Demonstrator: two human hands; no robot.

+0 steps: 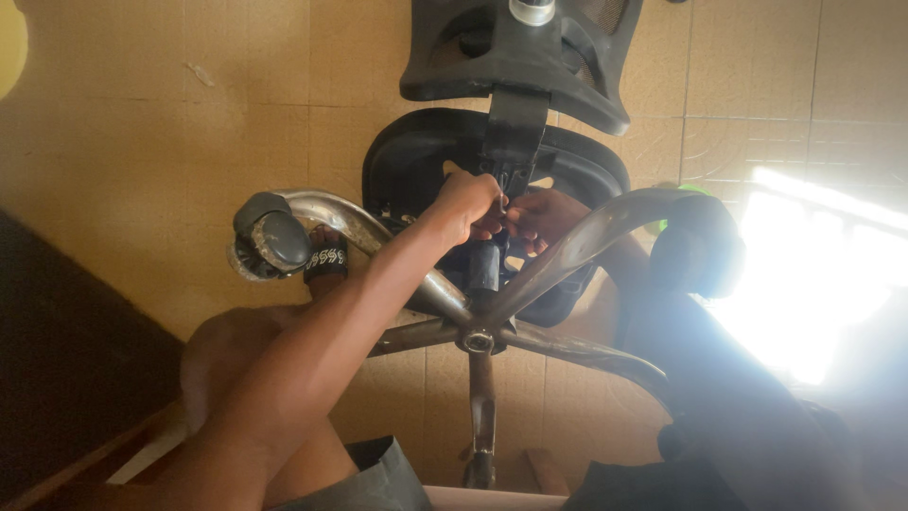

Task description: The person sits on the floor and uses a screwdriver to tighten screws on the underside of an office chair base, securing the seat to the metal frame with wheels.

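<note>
Both hands meet under the black plastic seat pan [407,170] of an overturned office chair lying on the beige tiled floor [142,123]. The left hand [470,206] is closed, pinching a small part at the black back bracket [513,132]; the right hand [539,218] curls beside it, its grip unclear. Around them spread the polished metal star base [478,336] and a grey round caster [274,241].

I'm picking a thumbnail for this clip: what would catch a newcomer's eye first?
The chrome star base of an overturned office chair fills the middle, its legs fanning toward the camera. Just above it, the left hand and right hand meet at the black mechanism under the seat. Harsh sunlight whitens the tiled floor at right.
</note>
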